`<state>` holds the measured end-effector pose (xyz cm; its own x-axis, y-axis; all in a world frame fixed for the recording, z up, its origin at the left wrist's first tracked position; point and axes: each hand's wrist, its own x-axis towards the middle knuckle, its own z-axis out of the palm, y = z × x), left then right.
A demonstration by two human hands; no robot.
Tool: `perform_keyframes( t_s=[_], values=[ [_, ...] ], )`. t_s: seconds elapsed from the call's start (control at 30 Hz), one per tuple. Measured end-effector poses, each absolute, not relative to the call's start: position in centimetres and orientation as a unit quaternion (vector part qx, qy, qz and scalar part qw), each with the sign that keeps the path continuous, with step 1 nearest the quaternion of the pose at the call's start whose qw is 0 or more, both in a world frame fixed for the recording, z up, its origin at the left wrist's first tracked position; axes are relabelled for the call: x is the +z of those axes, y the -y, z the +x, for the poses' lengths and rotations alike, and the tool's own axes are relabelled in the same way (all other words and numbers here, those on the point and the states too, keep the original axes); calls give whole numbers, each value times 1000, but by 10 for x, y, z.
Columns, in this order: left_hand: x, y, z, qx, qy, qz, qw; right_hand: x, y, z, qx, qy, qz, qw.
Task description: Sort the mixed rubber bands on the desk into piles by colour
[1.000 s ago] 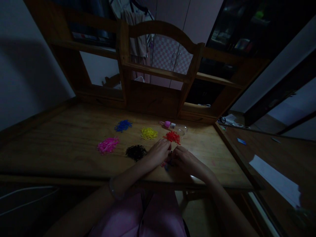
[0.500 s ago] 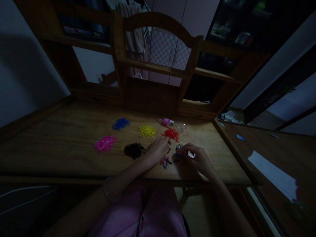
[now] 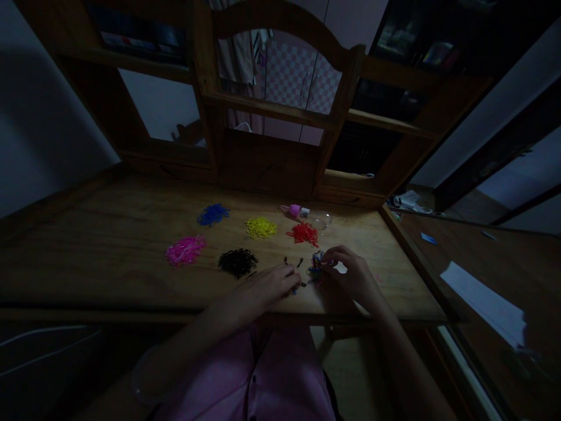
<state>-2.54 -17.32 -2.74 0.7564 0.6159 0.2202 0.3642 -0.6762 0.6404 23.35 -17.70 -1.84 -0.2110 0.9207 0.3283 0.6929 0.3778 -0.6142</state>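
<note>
On the wooden desk lie sorted piles of small elastic bands: blue bands (image 3: 213, 214), pink bands (image 3: 186, 250), yellow bands (image 3: 260, 228), black bands (image 3: 237, 262) and red bands (image 3: 303, 233). My left hand (image 3: 280, 283) is over a few loose bands right of the black pile, its fingers curled together and hiding what is beneath them. A loose black band (image 3: 300, 262) lies just beyond its fingertips. My right hand (image 3: 348, 273) pinches at a mixed-colour clump of bands (image 3: 315, 263), thumb and forefinger closed on its right edge.
A clear bottle with a pink cap (image 3: 294, 210) lies on its side behind the red pile. Shelving (image 3: 268, 161) rises along the desk's back edge. To the right, a lower brown surface holds a white paper sheet (image 3: 482, 304) and a blue card (image 3: 428, 238).
My left hand has come back toward me from near the red pile, onto the small loose bands. My right hand has stayed at the mixed clump. The view has shifted slightly.
</note>
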Motion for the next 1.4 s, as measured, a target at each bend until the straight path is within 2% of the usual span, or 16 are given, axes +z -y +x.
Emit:
perform_keyframes(
  t_s=[0.1,0.5,0.57,0.77,1.0,1.2,1.4],
  values=[
    [-28,169,-24,184,-246,911,276,-15,180,229,152,778,-520,317],
    [-18,162,-8,208,-266,917,213,-19,178,214,99,826,-511,216],
    [-13,159,-8,252,-290,884,264,-20,176,212,94,829,-511,206],
    [-6,150,-20,422,-384,633,523,-20,172,208,114,826,-511,208],
    [-28,160,-23,450,-335,364,743,-19,169,217,215,771,-531,280],
    [-29,178,-10,460,-287,255,801,-15,166,230,237,753,-517,331],
    [-33,174,-4,456,-313,325,767,-23,165,238,285,704,-542,361]
  ],
)
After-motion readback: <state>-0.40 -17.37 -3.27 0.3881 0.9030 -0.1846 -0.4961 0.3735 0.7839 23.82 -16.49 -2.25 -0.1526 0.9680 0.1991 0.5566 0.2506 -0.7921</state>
